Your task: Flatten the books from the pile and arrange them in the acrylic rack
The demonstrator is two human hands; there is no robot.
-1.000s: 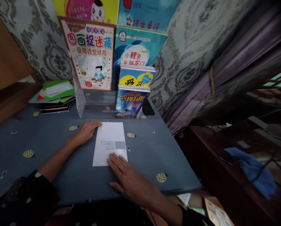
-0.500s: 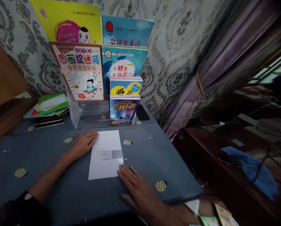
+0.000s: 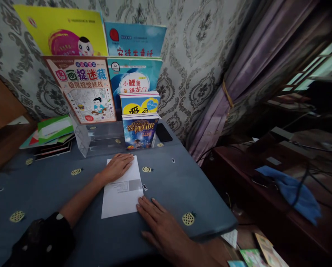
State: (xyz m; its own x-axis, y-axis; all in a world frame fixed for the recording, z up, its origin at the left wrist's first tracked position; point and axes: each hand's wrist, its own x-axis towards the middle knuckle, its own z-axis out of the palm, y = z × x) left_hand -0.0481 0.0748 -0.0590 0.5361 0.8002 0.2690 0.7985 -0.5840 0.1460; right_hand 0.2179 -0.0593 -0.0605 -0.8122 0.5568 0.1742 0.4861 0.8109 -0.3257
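A white sheet or thin booklet (image 3: 118,204) with small print and a grey block lies flat on the blue-grey tablecloth. Across its upper part rests my left hand (image 3: 117,167), palm down with fingers stretched out toward the right. My right hand (image 3: 158,219) lies flat at the lower right edge of the paper, fingertips at its border and thumb held apart. Neither hand grips anything. Part of the paper's upper left is hidden under my left hand.
A clear acrylic stand (image 3: 84,142) at the back holds several upright books, including a dark blue one (image 3: 139,135). Behind it lies a black phone (image 3: 164,132). Stacked booklets (image 3: 53,131) are at the left. The table's right edge (image 3: 210,178) drops toward cluttered furniture.
My left hand has slid from the paper's upper left edge to the right, onto its upper part. My right hand stays by the lower right edge. The camera view has shifted slightly.
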